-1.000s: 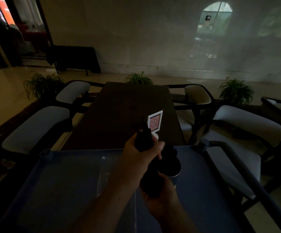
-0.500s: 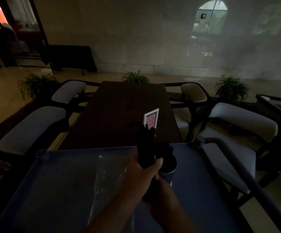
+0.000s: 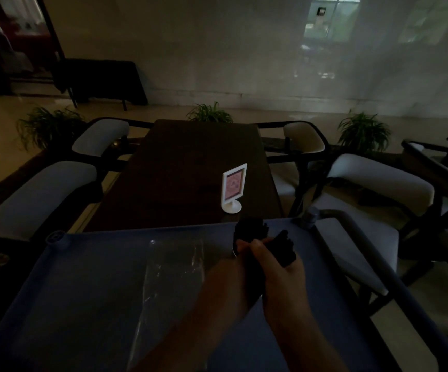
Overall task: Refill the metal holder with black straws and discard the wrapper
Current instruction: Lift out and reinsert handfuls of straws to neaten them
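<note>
Now the bundle of thin black straws (image 3: 284, 248) has dropped from upright to tilting right, uncovering the white framed table sign (image 3: 233, 187). The right hand (image 3: 279, 269) curls around the straws. The left hand (image 3: 240, 260) crowds beside it, its grip lost in shadow. Only a rim sliver of the metal holder (image 3: 234, 251) shows, near the blue counter's (image 3: 83, 291) far edge. The clear plastic wrapper (image 3: 174, 267) lies flat to the left, with bare counter beyond.

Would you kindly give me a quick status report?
Right hand grips black straws. Left hand beside it, grip unclear. Wrapper lies on blue cart.
</note>
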{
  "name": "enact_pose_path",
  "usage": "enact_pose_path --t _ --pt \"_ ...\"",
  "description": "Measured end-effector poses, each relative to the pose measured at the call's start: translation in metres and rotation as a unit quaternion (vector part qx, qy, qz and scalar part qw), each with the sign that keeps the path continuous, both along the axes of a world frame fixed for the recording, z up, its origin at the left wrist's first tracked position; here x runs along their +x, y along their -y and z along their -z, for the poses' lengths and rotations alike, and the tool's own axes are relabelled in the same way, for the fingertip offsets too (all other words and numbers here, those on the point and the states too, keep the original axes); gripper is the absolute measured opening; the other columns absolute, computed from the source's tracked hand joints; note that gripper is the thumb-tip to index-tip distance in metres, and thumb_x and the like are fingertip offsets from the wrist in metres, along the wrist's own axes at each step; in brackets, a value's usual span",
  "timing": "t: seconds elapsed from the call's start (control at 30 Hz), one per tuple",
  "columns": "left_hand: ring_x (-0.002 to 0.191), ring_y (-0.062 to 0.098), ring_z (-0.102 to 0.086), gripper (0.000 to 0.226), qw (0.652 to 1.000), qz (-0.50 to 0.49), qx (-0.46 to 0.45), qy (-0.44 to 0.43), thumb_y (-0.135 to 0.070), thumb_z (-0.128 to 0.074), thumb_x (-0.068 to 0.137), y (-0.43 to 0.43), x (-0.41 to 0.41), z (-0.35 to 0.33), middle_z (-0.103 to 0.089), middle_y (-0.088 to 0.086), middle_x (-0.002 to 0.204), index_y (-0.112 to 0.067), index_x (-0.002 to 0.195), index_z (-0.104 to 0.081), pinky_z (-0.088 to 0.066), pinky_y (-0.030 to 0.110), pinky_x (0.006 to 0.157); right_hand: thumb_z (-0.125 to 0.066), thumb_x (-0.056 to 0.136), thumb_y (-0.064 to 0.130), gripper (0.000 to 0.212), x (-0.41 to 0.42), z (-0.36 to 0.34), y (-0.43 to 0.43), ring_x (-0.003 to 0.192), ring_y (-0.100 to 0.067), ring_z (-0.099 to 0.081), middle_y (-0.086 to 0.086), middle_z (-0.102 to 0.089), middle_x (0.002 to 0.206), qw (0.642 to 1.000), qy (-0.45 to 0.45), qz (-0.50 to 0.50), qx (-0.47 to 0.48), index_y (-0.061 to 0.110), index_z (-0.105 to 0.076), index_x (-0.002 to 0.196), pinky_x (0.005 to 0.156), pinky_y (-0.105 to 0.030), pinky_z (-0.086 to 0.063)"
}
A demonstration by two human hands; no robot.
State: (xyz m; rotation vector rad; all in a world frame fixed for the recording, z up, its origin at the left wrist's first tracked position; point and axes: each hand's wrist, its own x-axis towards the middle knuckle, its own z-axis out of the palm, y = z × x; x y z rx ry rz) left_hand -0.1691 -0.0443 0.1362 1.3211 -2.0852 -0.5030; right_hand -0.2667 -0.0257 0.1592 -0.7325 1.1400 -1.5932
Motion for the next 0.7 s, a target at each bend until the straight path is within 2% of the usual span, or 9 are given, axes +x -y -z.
enact_pose_path --t 0.1,0.17,0.2,0.27,0.37,0.43,0.53,0.6,0.7 --pt "0.096 0.021 -0.065 0.057 0.993 0.055 0.106 0.009 -0.022 -0.065 0.081 -0.011 -0.004 0.023 -0.068 0.006 0.111 -0.022 0.134 -0.042 -0.048 0.015 0.073 -0.062 0.09 0.01 0.011 -0.016 0.02 -0.004 0.086 -0.031 -0.074 -0.02 -0.074 0.084 0.997 0.071 0.01 0.031 0.002 -0.069 0.085 0.066 -0.034 -0.059" --pt "0.091 0.015 -0.066 0.049 0.965 0.097 0.244 -0.012 -0.027 -0.068 0.077 -0.012 -0.002 0.034 -0.069 0.001 0.106 -0.026 0.122 -0.052 -0.055 0.021 0.073 -0.059 0.089 0.008 0.017 -0.034 0.023 -0.001 0.069 -0.027 -0.071 -0.012 -0.064 0.065 0.99 0.134 0.018 0.036 0.008 -0.062 0.072 0.063 -0.037 -0.057" --pt "0.084 0.011 -0.068 0.038 0.939 0.115 0.32 -0.057 -0.028 -0.072 0.076 -0.012 0.0 0.036 -0.071 -0.003 0.098 -0.027 0.111 -0.058 -0.058 0.026 0.07 -0.06 0.085 0.007 0.018 -0.043 0.024 0.002 0.057 -0.022 -0.065 -0.007 -0.056 0.058 0.984 0.172 0.029 0.033 0.01 -0.057 0.068 0.059 -0.036 -0.055" --pt "0.056 0.003 -0.062 0.03 0.868 0.148 0.436 -0.184 -0.034 -0.077 0.075 -0.014 0.005 0.037 -0.068 -0.009 0.073 -0.022 0.097 -0.061 -0.052 0.022 0.048 -0.06 0.082 0.008 0.022 -0.058 0.027 0.009 0.045 -0.013 -0.049 0.0 -0.044 0.053 0.973 0.226 0.043 0.024 0.015 -0.048 0.064 0.057 -0.032 -0.048" --pt "0.035 0.003 -0.042 0.047 0.764 0.129 0.518 -0.363 -0.04 -0.072 0.078 -0.015 0.004 0.038 -0.06 -0.003 0.059 -0.003 0.104 -0.058 -0.035 0.016 0.035 -0.051 0.092 0.007 0.029 -0.068 0.032 0.019 0.045 -0.011 -0.045 0.003 -0.042 0.052 0.966 0.254 0.037 0.015 0.017 -0.046 0.064 0.058 -0.032 -0.043" --pt "0.034 0.003 -0.037 0.054 0.73 0.114 0.533 -0.412 -0.041 -0.068 0.081 -0.009 0.0 0.041 -0.058 0.002 0.062 0.003 0.11 -0.055 -0.031 0.016 0.035 -0.049 0.094 0.008 0.03 -0.07 0.029 0.026 0.047 -0.011 -0.046 0.002 -0.043 0.054 0.97 0.241 0.038 0.007 0.017 -0.048 0.065 0.057 -0.031 -0.046" --pt "0.038 0.007 -0.039 0.053 0.736 0.101 0.507 -0.436 -0.05 -0.062 0.086 0.004 0.0 0.042 -0.061 0.008 0.068 0.0 0.105 -0.06 -0.028 0.018 0.039 -0.05 0.094 0.009 0.024 -0.078 0.019 0.041 0.051 -0.01 -0.047 0.003 -0.045 0.057 0.969 0.242 0.048 -0.003 0.017 -0.05 0.071 0.062 -0.031 -0.046" --pt "0.042 0.01 -0.042 0.042 0.776 0.055 0.457 -0.431 -0.048 -0.058 0.091 0.014 0.004 0.04 -0.061 0.008 0.066 -0.007 0.091 -0.067 -0.029 0.019 0.039 -0.053 0.094 0.012 0.02 -0.088 0.01 0.054 0.052 -0.009 -0.049 0.003 -0.047 0.059 0.964 0.257 0.073 0.002 0.017 -0.052 0.075 0.063 -0.03 -0.048" --pt "0.045 0.012 -0.046 0.024 0.852 -0.102 0.328 -0.396 -0.034 -0.064 0.089 0.035 0.006 0.045 -0.058 0.004 0.06 -0.02 0.07 -0.067 -0.033 0.021 0.041 -0.056 0.093 0.009 0.01 -0.099 0.0 0.075 0.051 -0.008 -0.052 0.002 -0.052 0.064 0.956 0.262 0.129 0.003 0.014 -0.054 0.085 0.058 -0.027 -0.05"
